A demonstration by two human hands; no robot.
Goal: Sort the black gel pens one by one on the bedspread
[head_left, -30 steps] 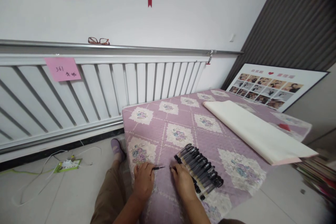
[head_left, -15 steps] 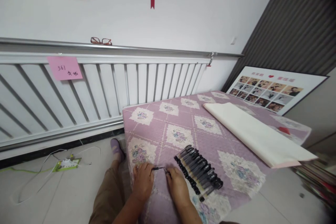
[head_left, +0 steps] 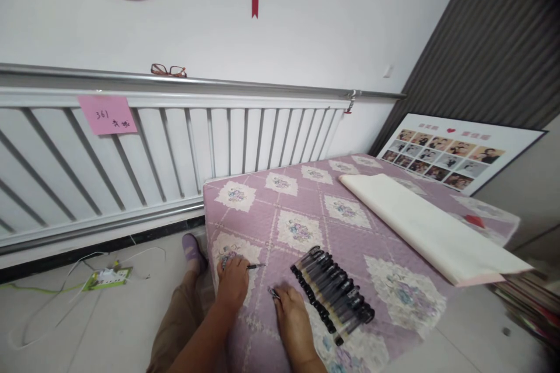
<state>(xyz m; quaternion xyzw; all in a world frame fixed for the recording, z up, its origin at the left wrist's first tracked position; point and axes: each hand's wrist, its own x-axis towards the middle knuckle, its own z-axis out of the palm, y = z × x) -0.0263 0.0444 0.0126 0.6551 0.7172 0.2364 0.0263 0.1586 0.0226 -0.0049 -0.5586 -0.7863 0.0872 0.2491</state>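
Holding pen (head_left: 255,266) level, left hand (head_left: 231,281); tip points right.

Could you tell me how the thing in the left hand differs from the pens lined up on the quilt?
The thin black piece in the left hand is single and much slimmer than any pen in the row of pens. It is gripped and points right, while the row lies untouched on the purple quilt, beside the right hand. Both are dark.

Bare forearms, no sleeves. Left hand (head_left: 233,283) and right hand (head_left: 292,316) bare, no gloves, no rings visible. Khaki-brown trousers (head_left: 177,326). Purple sock (head_left: 191,244) on one foot.
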